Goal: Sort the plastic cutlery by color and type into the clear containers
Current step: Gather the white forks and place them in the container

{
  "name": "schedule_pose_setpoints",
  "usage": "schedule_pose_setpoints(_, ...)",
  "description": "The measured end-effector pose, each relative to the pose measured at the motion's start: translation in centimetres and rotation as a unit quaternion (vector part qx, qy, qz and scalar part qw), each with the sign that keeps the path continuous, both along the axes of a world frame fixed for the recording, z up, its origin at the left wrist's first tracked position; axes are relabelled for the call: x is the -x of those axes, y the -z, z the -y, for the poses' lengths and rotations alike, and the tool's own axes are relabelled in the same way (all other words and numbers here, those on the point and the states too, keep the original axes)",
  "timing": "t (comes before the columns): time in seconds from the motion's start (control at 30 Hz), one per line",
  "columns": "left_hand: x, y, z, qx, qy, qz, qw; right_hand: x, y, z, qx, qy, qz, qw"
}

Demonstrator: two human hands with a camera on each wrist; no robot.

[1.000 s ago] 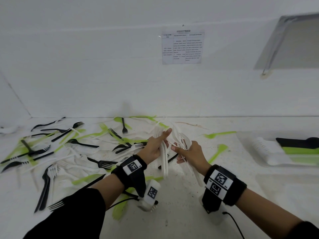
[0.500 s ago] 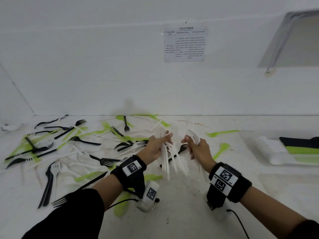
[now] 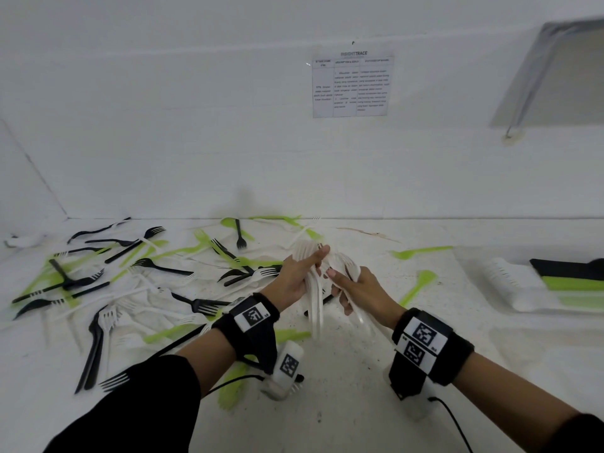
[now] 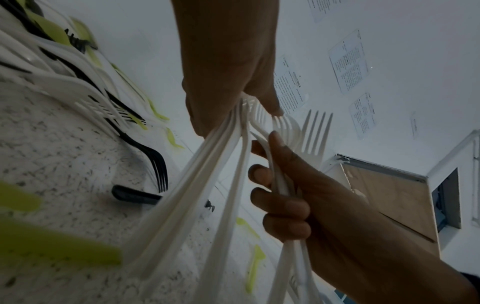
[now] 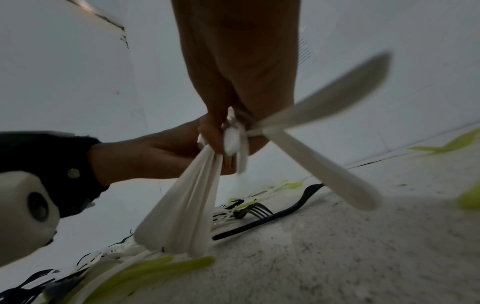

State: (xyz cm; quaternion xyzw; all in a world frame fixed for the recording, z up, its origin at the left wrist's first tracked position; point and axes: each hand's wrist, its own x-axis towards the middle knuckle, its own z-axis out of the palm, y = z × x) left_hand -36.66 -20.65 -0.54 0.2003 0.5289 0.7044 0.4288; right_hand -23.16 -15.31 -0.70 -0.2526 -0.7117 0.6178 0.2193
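Above the middle of the white table my left hand (image 3: 302,276) grips a bundle of white plastic forks (image 3: 315,308), tines up and handles hanging down. My right hand (image 3: 351,291) is close beside it and grips a smaller bunch of white forks (image 3: 349,268); its thumb touches the left bundle. In the left wrist view the left hand (image 4: 228,86) pinches the fork necks (image 4: 221,156), and the right hand (image 4: 293,191) is curled round other white forks (image 4: 313,139). In the right wrist view the handles (image 5: 187,216) fan out below both hands, and two white handles (image 5: 324,164) cross.
Black forks (image 3: 163,266), green cutlery (image 3: 418,286) and white forks (image 3: 108,322) lie scattered over the table's left and middle. A clear container (image 3: 474,289) at the right holds stacked white forks (image 3: 510,279), black pieces (image 3: 568,268) and green pieces (image 3: 575,286). The wall stands close behind.
Half a second ago the hands were apart, each with its own white forks. The right hand has now moved back against the left bundle.
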Motion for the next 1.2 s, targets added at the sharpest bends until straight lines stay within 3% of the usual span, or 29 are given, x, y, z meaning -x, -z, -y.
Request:
schedule_pose_setpoints(0.2, -0.3, -0.4, 0.2, -0.032, 0.011, 0.038, 0.999, -0.2, -0.4, -0.1, 0.063, -0.021, -0.036, 0.997)
schedule_pose_setpoints(0.33, -0.5, -0.3, 0.0, -0.035, 0.012, 0.04, 0.999, -0.2, -0.6, -0.3, 0.046, -0.007, -0.069, 0.997)
schedule_pose_setpoints(0.47, -0.7, -0.5, 0.1, -0.051, 0.029, 0.048, 0.997, -0.1, -0.5, 0.0, 0.028, -0.045, -0.059, 0.997)
schedule_pose_setpoints(0.8, -0.5, -0.6, 0.6, -0.064, 0.08, 0.054, 0.993, -0.9, -0.3, 0.1, 0.083, -0.092, -0.034, 0.992)
schedule_pose_setpoints(0.97, -0.3, -0.4, 0.6, -0.047, 0.019, 0.03, 0.998, -0.9, 0.1, 0.0, 0.129, -0.091, -0.025, 0.987)
schedule_pose_setpoints(1.13, 1.3, -0.5, 0.5, -0.084, -0.073, 0.098, 0.989, -1.5, 0.5, -0.4, 0.111, -0.098, 0.01, 0.989)
schedule_pose_setpoints(1.2, 2.5, -0.8, 0.7, -0.101, -0.111, 0.108, 0.983, -2.0, 0.8, -0.8, 0.111, -0.062, 0.03, 0.991)
